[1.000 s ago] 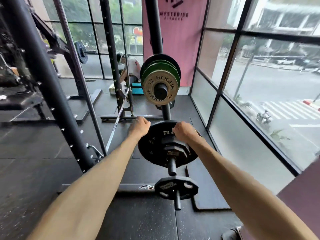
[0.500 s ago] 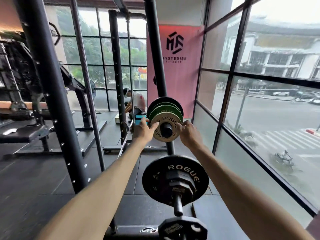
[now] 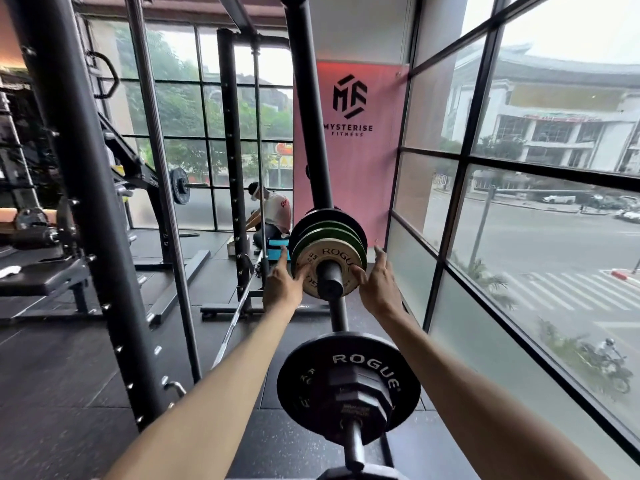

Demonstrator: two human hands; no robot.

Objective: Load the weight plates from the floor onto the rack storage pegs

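a black rack post (image 3: 311, 133) is seen rising behind the fingers. below the fingers and nearer the camera, a large black plate (image 3: 346, 372) is seated on a lower peg (image 3: 353, 441). just behind the fingertips, green plates (image 3: 332, 233) are stacked, backed by a black one. a small cream plate (image 3: 341, 254) is set at the front of that stack, between the two hands. its left edge is touched by the left hand (image 3: 282, 285) and its right edge by the right hand (image 3: 375, 284). the fingers of both are spread loosely, each forefinger lifted clear. the stack is carried on the upper peg (image 3: 330, 280).
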